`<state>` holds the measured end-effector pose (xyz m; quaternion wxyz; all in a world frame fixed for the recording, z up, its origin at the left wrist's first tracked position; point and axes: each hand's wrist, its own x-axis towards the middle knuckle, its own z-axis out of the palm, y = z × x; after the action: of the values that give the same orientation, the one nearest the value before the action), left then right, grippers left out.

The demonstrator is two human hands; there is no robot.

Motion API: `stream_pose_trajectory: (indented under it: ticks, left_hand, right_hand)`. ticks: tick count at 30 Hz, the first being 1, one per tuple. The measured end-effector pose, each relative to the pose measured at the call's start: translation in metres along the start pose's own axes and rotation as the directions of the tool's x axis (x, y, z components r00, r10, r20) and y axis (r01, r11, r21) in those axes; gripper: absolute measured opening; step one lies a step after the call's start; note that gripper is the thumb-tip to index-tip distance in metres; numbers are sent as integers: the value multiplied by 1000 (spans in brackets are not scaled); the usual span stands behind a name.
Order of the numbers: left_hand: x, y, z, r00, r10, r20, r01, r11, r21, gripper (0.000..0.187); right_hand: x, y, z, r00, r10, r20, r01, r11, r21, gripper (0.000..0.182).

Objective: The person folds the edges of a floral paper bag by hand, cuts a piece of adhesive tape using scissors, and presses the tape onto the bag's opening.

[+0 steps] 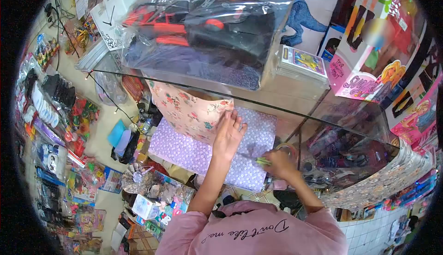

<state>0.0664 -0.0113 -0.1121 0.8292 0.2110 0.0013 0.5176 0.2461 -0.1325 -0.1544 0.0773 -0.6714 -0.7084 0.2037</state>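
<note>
My left hand (229,133) is at the right edge of a peach sheet of wrapping paper (184,109) printed with red flowers, its thumb side against the sheet. This sheet curves upward at that edge. Beneath it lies a purple sheet of wrapping paper (180,146) with small white flowers, reaching to the right under both hands. Over its right side, my right hand (280,163) is closed around a small yellow-green tool (263,161). Motion blur hides which kind of tool it is. A roll of tape (289,151) seems to stand just behind the right hand.
A glass display case (341,149) borders the work area. On it sit a large plastic-wrapped black and red package (207,29), a stack of cards (303,63) and boxed dolls (369,43). A dark cable (108,91) hangs at left. Packaged goods (50,158) crowd the left floor.
</note>
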Motion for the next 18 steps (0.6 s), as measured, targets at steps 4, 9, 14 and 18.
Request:
stream_pose_trajectory:
  ticks: [4, 9, 14, 18]
  left_hand:
    - [0, 0, 8, 994, 51, -98, -49, 999, 22, 10]
    - [-4, -3, 10, 989, 97, -111, -81, 987, 139, 15]
    - [-8, -8, 16, 973, 134, -190, -96, 976, 193, 14]
    - [-12, -12, 15, 969, 191, -156, -160, 968, 194, 13]
  right_hand:
    - [-14, -13, -70, 995, -61, -82, 80, 965, 251, 40]
    - [-12, -32, -118, 909, -259, -325, 360, 882, 304, 44]
    - [-8, -57, -145, 920, -281, -272, 345, 911, 228, 48]
    - [-2, -63, -151, 953, -238, -185, 277, 934, 226, 49]
